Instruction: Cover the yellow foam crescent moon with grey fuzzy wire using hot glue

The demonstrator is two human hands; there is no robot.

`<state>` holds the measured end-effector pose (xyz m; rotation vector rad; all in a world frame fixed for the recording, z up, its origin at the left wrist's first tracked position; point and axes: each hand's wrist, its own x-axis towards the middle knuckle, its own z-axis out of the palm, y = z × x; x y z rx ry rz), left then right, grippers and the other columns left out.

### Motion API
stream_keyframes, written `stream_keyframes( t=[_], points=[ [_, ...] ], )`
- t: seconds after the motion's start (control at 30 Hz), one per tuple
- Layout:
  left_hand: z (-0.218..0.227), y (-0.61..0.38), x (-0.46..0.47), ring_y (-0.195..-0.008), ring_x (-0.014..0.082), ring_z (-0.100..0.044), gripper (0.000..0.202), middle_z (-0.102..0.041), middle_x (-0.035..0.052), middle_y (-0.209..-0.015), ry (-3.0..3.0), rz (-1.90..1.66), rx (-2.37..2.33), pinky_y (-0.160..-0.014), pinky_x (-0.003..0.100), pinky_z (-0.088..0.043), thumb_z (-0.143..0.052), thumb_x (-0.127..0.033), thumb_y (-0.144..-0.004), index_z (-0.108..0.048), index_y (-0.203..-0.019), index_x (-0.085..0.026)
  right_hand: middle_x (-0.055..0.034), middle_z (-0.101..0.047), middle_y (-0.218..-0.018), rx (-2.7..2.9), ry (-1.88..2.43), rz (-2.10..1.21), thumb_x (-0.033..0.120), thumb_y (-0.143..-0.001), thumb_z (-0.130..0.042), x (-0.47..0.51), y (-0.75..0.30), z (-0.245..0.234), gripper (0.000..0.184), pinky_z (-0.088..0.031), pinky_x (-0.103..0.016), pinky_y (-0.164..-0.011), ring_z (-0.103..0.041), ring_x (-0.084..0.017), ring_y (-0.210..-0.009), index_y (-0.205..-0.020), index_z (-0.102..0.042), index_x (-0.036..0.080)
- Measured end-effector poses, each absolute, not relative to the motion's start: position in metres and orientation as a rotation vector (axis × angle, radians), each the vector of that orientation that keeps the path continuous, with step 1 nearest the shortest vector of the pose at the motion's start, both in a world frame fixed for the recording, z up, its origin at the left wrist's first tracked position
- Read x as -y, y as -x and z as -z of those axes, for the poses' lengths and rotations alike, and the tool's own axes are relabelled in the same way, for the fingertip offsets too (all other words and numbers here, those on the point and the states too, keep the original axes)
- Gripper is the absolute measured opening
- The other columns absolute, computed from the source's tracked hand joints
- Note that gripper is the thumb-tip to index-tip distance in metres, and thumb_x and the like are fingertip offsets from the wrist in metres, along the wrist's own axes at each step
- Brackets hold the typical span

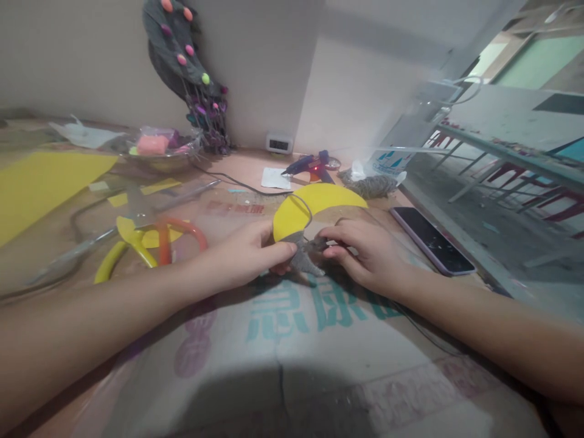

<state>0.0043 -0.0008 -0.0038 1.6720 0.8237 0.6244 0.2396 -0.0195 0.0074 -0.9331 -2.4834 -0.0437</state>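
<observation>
A yellow crescent-shaped card (292, 210) lies before me, its near tip covered in grey yarn (306, 263). My left hand (255, 252) is closed on that wrapped end, thumb on top. From the right, my right hand (360, 249) pinches a dark grey bit of yarn (317, 243) close to the wrapped tip. A thin strand loops over the yellow card, and another trails under my right forearm. The exact grip of the right fingertips is partly hidden.
Scissors with orange and yellow handles (164, 240) lie left. Behind are a glue gun (310, 165) with a red light, a small digital clock (279, 143), a bowl of clay packs (157, 149) and a grey yarn bundle (371, 182). A phone (433, 240) lies right, near the table edge.
</observation>
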Motion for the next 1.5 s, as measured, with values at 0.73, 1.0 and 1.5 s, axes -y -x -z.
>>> stream_keyframes(
  t=[0.73, 1.0, 1.5],
  points=[
    [-0.0002, -0.0057, 0.0029, -0.060, 0.0100, -0.051, 0.013, -0.055, -0.0052, -0.065, -1.713, -0.611, -0.804, -0.055, 0.020, -0.040, -0.052, -0.025, -0.084, -0.053, -0.073, -0.018, -0.0052, -0.062, -0.075, 2.477, 0.884, 0.019, 0.035, -0.100, -0.041, 0.0182, -0.2374, -0.0082, 0.031, -0.039, -0.028, -0.067, -0.055, -0.017, -0.071, -0.095, -0.064, 0.015],
    [0.0026, -0.0054, 0.0033, -0.060, 0.0100, -0.050, 0.015, -0.055, -0.0054, -0.067, -1.778, -0.576, -0.798, -0.054, 0.020, -0.040, -0.051, -0.029, -0.088, -0.054, -0.077, -0.018, -0.0093, -0.071, -0.094, 2.405, 0.967, -0.047, 0.033, -0.098, -0.047, 0.0159, -0.2394, -0.0059, 0.024, -0.046, -0.031, -0.074, -0.064, -0.020, -0.084, -0.098, -0.064, 0.015],
    [0.0017, -0.0038, 0.0036, -0.067, 0.0121, -0.053, 0.014, -0.059, -0.0040, -0.076, -1.949, -0.581, -0.808, -0.060, 0.021, -0.041, -0.051, -0.027, -0.087, -0.062, -0.090, -0.019, -0.0055, -0.071, -0.084, 2.469, 0.980, 0.165, 0.034, -0.098, -0.046, 0.0165, -0.2392, -0.0051, 0.025, -0.042, -0.028, -0.066, -0.063, -0.018, -0.074, -0.100, -0.064, 0.016]
  ],
)
